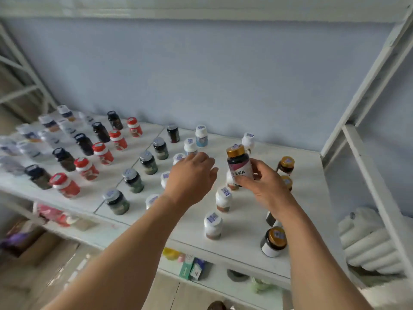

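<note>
Right hand [266, 184] grips gold-capped dark bottle [238, 163] upright, fingers curled round its label. Left hand [192, 177], fingers loosely spread, over white-capped bottles [190, 146] mid-shelf [245, 222].

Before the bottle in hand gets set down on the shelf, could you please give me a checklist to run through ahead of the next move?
1. Grip: ok. The right hand holds the bottle with fingers and thumb round its body.
2. Bottle upright, gold cap on: ok.
3. Left hand free: ok, open and holding nothing.
4. Gap in the gold-capped row: cannot tell, the right hand and arm hide part of it.
5. Room below: not ok, white-capped bottles stand close under the right hand.
6. Label readable: cannot tell, fingers cover part of it.
</note>
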A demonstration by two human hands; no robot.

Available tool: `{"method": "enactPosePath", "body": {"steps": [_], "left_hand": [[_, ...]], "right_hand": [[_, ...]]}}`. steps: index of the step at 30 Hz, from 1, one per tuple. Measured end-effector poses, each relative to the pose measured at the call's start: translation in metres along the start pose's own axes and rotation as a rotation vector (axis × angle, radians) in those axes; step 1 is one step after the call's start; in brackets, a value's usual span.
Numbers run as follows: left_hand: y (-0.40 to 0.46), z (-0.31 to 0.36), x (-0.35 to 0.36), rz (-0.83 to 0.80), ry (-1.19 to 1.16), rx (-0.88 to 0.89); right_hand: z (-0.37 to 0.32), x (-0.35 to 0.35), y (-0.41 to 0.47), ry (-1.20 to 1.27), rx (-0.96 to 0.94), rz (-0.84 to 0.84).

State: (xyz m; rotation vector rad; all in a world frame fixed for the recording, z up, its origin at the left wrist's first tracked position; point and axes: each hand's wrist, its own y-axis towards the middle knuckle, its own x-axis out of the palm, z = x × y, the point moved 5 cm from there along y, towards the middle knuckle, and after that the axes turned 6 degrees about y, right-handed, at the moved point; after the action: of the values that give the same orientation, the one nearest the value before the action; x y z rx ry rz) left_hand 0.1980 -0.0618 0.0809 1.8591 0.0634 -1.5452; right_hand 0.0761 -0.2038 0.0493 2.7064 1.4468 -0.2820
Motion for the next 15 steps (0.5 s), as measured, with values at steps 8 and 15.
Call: {"method": "enactPosePath", "body": {"steps": [8, 15], "left_hand": [[-0.172, -0.125, -0.073, -0.1, 0.123, -0.291], [-0.307, -0.265, -0.123, -0.11, 0.239, -0.487]], "right_hand": [[-0.007, 0.207, -0.052, 0.026, -0.001, -0.323], [-0.027, 0.407, -0.085, 0.039, -0.027, -0.586]]}}
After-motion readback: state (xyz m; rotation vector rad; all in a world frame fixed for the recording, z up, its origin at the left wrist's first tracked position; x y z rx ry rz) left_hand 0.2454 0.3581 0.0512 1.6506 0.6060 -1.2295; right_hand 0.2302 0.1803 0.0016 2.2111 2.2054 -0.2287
